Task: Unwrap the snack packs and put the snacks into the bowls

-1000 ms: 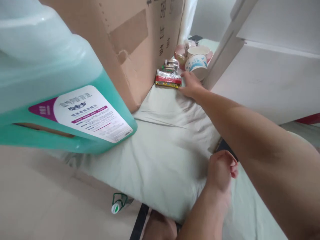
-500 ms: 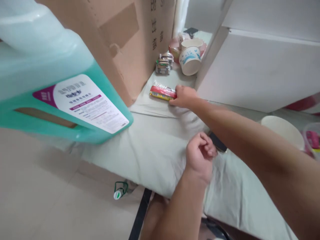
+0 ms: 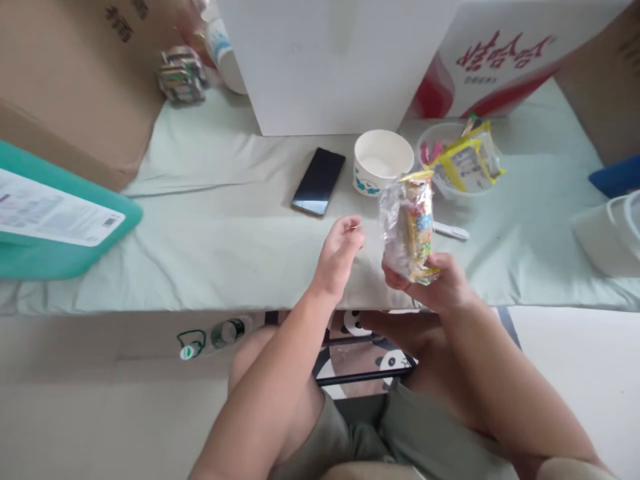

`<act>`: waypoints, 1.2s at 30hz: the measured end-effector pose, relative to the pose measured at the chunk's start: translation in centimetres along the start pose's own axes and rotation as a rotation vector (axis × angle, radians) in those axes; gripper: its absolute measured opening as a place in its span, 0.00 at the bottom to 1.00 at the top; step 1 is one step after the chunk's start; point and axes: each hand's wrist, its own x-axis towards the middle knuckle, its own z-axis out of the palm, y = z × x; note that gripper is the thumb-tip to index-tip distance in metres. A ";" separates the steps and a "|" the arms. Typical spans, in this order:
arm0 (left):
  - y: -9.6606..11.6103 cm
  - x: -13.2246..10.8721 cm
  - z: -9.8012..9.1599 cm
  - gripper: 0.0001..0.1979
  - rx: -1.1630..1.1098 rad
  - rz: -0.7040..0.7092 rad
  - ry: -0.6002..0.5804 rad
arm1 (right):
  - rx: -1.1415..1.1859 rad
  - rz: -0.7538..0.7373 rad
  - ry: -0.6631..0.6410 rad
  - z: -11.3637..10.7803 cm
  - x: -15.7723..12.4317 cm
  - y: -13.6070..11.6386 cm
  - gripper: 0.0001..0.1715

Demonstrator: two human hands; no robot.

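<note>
My right hand (image 3: 440, 283) is closed around the lower end of a stick-shaped snack pack (image 3: 420, 223), yellow and red with a crinkled clear plastic wrapper on its left side. The pack is held up over the table, in front of a white paper bowl (image 3: 383, 160) with a blue leaf print. To its left, my left hand (image 3: 340, 257) is over the cloth, apart from the pack. Its fingers are curled together with the thumb; whether something small is pinched there I cannot make out.
A phone (image 3: 319, 181) lies left of the bowl. Behind the pack are a clear tub (image 3: 465, 193) with a yellow-edged wrapper (image 3: 465, 163) and a white plastic utensil (image 3: 451, 231). A white box (image 3: 340, 73) stands behind; a green jug (image 3: 75, 260) is at left, white tubs (image 3: 610, 237) at right.
My right hand has brought the snack pack from the back left of the table to the front, lifted and upright. My left hand has moved too, and the view has swung right.
</note>
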 end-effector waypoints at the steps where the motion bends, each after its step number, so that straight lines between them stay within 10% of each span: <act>1: -0.6 -0.1 0.6 0.21 -0.005 -0.033 -0.123 | -0.045 0.002 -0.037 -0.2 -0.2 0.0 0.28; 4: -1.5 0.0 1.9 0.28 -0.073 -0.042 -0.313 | -0.323 -0.046 -0.017 -0.5 -0.5 0.0 0.29; 8: -1.6 0.9 2.8 0.28 -0.159 -0.023 -0.230 | -0.753 -0.209 0.290 -0.1 -0.8 0.0 0.26; 15: -0.2 2.7 2.4 0.22 -0.218 -0.156 -0.089 | -1.138 -0.506 0.437 -2.5 0.4 -1.3 0.14; 22: 0.2 4.1 1.9 0.16 -0.224 -0.158 0.018 | -1.604 -0.283 0.689 -6.7 2.0 -1.1 0.22; 30: 0.8 3.4 0.8 0.25 -0.240 -0.222 -0.070 | -1.404 -0.374 0.655 -5.1 1.8 -1.7 0.17; 36: 1.1 2.4 0.5 0.30 -0.227 -0.247 -0.188 | -0.706 -0.329 0.370 -1.6 0.3 -1.5 0.21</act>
